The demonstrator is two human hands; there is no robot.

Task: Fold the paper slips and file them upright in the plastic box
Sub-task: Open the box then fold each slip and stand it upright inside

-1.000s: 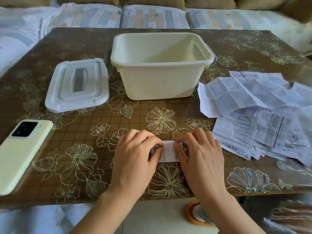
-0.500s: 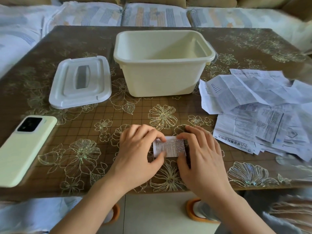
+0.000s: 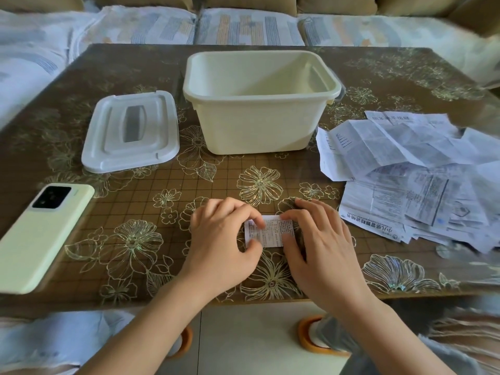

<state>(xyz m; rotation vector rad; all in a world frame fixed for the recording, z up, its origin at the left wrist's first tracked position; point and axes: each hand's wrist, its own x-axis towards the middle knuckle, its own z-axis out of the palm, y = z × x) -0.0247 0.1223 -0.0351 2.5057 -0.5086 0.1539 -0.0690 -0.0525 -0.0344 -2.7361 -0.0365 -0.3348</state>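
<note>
A small folded paper slip (image 3: 272, 231) with fine print lies flat on the table near its front edge. My left hand (image 3: 224, 244) pinches its left end between curled fingers and thumb. My right hand (image 3: 322, 247) pinches its right end the same way. Behind them stands the cream plastic box (image 3: 259, 125), open, with nothing visible inside it. A loose heap of unfolded printed paper slips (image 3: 422, 182) spreads over the right side of the table.
The box's white lid (image 3: 130, 131) lies flat left of the box. A pale green phone (image 3: 43, 234) lies face down at the front left. A sofa with patterned cushions (image 3: 243, 28) runs behind the brown flowered table (image 3: 151, 196).
The slip has gone from mostly covered by my fingers to showing wider between both hands. The hands stay on its two ends in about the same place.
</note>
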